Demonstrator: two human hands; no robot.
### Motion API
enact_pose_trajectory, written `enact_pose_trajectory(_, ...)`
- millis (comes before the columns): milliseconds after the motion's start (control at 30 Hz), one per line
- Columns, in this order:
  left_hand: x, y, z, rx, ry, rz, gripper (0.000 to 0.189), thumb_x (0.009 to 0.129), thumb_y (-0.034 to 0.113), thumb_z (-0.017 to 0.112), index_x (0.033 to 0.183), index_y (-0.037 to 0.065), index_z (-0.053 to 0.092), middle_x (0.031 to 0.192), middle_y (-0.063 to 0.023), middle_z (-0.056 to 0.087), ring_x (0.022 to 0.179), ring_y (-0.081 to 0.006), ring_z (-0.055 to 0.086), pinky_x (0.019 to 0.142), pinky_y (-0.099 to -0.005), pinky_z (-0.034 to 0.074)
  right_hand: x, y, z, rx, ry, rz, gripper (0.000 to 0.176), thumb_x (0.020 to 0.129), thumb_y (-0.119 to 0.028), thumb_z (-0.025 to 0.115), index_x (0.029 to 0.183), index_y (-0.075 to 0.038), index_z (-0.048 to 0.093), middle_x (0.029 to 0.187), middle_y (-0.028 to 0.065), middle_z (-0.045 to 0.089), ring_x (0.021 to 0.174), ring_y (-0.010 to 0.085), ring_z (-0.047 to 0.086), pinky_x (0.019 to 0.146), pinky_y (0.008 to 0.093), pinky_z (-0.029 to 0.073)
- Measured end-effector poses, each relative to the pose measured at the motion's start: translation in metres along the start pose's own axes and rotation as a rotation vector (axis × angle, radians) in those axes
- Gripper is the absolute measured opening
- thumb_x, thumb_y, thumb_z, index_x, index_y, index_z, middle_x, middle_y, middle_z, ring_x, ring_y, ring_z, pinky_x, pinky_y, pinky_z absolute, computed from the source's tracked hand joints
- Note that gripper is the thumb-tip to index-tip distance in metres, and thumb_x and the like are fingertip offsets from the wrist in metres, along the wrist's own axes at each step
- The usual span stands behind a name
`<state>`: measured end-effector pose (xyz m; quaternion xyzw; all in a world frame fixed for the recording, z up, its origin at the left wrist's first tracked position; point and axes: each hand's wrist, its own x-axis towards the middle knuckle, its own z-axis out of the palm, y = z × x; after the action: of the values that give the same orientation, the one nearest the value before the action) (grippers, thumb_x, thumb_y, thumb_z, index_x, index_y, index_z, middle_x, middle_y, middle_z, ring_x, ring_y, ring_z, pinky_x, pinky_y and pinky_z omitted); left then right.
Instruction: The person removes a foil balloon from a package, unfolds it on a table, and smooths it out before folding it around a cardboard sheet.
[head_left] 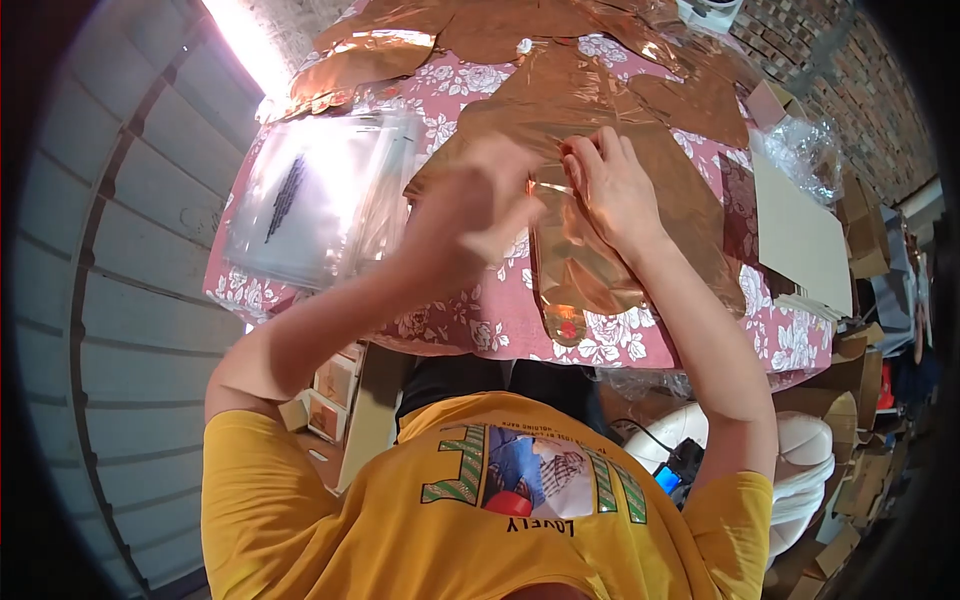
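Observation:
Shiny copper-coloured foil sheets [690,185] lie over a pink flowered tablecloth [465,80]. My right hand [613,185], at the end of the arm on the frame's right side, has its fingers bent and pressed together on the edge of a folded piece of foil [580,265]. Close beside it on the left is my left hand [500,190], smeared by motion, so its fingers cannot be made out. A round foil tab with a red mark [567,328] hangs at the near end of the folded piece.
A stack of clear plastic sleeves [310,200] lies at the table's left. White card sheets [800,225] and crumpled clear plastic [803,155] are at the right. Cardboard boxes [862,225] stand beyond the right edge. A white padded seat [795,470] is below right.

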<state>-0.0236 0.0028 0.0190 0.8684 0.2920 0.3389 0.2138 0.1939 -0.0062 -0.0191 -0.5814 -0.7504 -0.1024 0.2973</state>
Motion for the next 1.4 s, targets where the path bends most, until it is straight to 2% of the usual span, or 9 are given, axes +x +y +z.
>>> enact_pose_trajectory(67,-0.001,-0.029,-0.032,0.700,-0.184,0.063,0.030,0.085,0.027,0.068,0.098,-0.001,0.066,0.102,-0.0196,0.058,0.100,-0.0388,0.053,0.083,-0.0488,0.044,0.000,0.000,-0.001,-0.010,0.012,-0.012,0.015,0.096,-0.022,0.055,0.104,-0.011,0.061,0.098,0.0100,0.053,0.092,0.0301,0.054,0.079,0.0411,0.050)
enact_pose_trajectory(200,-0.015,-0.055,-0.054,0.734,0.122,0.000,0.029,0.083,0.030,0.076,0.090,0.002,0.069,0.089,-0.0161,0.058,0.089,-0.0336,0.057,0.075,-0.0450,0.046,-0.001,0.004,0.002,0.017,-0.011,-0.017,0.033,0.081,-0.014,0.065,0.113,-0.011,0.058,0.102,0.0111,0.051,0.094,0.0326,0.052,0.078,0.0418,0.049)
enact_pose_trajectory(267,-0.009,-0.048,-0.059,0.447,-0.249,-0.449,0.026,0.086,0.028,0.074,0.085,0.003,0.068,0.088,-0.0153,0.060,0.089,-0.0279,0.058,0.078,-0.0396,0.045,-0.001,0.004,0.003,0.033,0.004,-0.014,0.031,0.081,-0.012,0.064,0.112,-0.010,0.058,0.101,0.0116,0.051,0.094,0.0329,0.052,0.078,0.0422,0.049)
enact_pose_trajectory(333,0.000,-0.056,-0.064,0.291,-0.328,-0.459,0.027,0.089,0.026,0.070,0.082,0.001,0.064,0.087,-0.0139,0.062,0.085,-0.0227,0.058,0.080,-0.0351,0.044,-0.001,0.004,0.003,0.026,0.003,-0.013,0.028,0.083,-0.013,0.063,0.111,-0.010,0.058,0.101,0.0117,0.051,0.094,0.0329,0.052,0.078,0.0422,0.049)
enact_pose_trajectory(433,0.009,-0.054,-0.064,0.135,-0.200,0.021,0.029,0.093,0.026,0.065,0.079,0.001,0.059,0.084,-0.0091,0.060,0.080,-0.0184,0.056,0.076,-0.0337,0.045,-0.001,0.004,0.002,0.015,0.002,-0.010,0.023,0.087,-0.015,0.060,0.110,-0.010,0.058,0.101,0.0118,0.051,0.093,0.0329,0.053,0.078,0.0423,0.049)
enact_pose_trajectory(500,0.022,-0.033,-0.066,-0.069,-0.238,-0.334,0.027,0.095,0.025,0.063,0.081,0.003,0.055,0.082,-0.0041,0.057,0.076,-0.0134,0.052,0.071,-0.0311,0.043,-0.001,0.004,0.003,0.017,0.006,-0.013,0.022,0.089,-0.015,0.059,0.110,-0.010,0.059,0.101,0.0119,0.051,0.092,0.0330,0.053,0.077,0.0423,0.049)
enact_pose_trajectory(833,0.048,-0.041,-0.100,-0.211,-0.599,-0.839,0.031,0.094,0.042,0.063,0.097,0.011,0.068,0.082,0.0058,0.062,0.070,-0.0030,0.053,0.065,-0.0209,0.045,-0.001,0.001,0.001,0.011,0.021,-0.003,0.015,0.094,-0.020,0.057,0.104,-0.009,0.061,0.099,0.0105,0.052,0.093,0.0293,0.054,0.079,0.0407,0.051)
enact_pose_trajectory(1233,0.060,-0.057,-0.072,-0.367,-0.489,-0.894,0.023,0.091,0.032,0.069,0.080,0.015,0.058,0.076,0.0080,0.057,0.063,-0.0021,0.054,0.059,-0.0175,0.045,0.000,0.000,-0.001,0.008,-0.002,0.012,0.017,0.094,-0.020,0.056,0.106,-0.008,0.061,0.101,0.0110,0.052,0.094,0.0296,0.054,0.080,0.0413,0.051)
enact_pose_trajectory(1400,0.073,-0.034,-0.056,-0.562,-0.418,-0.824,0.019,0.093,0.027,0.066,0.099,0.010,0.060,0.085,0.0059,0.062,0.069,-0.0026,0.056,0.060,-0.0192,0.046,0.000,0.000,-0.002,0.015,-0.012,0.023,0.019,0.093,-0.020,0.057,0.107,-0.007,0.061,0.101,0.0116,0.052,0.095,0.0301,0.054,0.081,0.0415,0.051)
